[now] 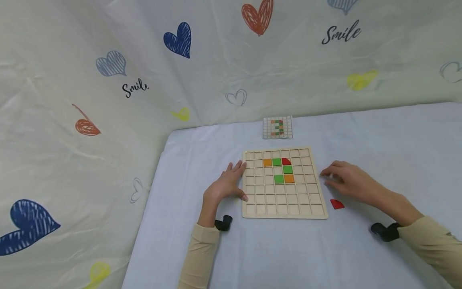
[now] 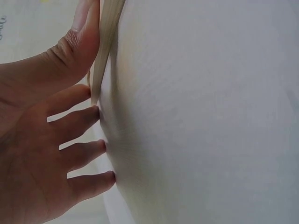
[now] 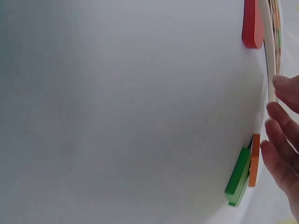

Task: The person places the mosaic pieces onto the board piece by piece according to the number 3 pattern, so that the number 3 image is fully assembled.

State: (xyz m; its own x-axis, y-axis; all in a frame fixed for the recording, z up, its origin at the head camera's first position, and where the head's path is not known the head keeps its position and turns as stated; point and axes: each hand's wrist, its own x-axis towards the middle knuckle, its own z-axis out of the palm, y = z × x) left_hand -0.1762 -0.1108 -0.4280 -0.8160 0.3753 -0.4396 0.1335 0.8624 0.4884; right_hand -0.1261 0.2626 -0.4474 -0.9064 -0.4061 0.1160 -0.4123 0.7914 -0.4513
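Note:
A wooden grid board (image 1: 274,198) lies on the cloth, with several orange, green and red tiles in its upper middle cells. My left hand (image 1: 226,185) rests at the board's left edge, fingers spread and thumb at its lower part. Just off the right edge is my right hand (image 1: 348,180), its fingers loosely bent; nothing shows between thumb and fingers. A red quarter-round tile (image 1: 337,204) lies on the cloth below this hand. Green tiles (image 3: 238,175) and an orange tile (image 3: 254,161) sit near the right fingers in the right wrist view; the hand hides them from the head view.
A small printed pattern card (image 1: 277,127) lies behind the board, near the back of the white-covered table (image 1: 281,257). Behind it hangs a pale curtain (image 1: 213,80) with hearts and words. Black wrist cameras (image 1: 385,232) are worn on both wrists.

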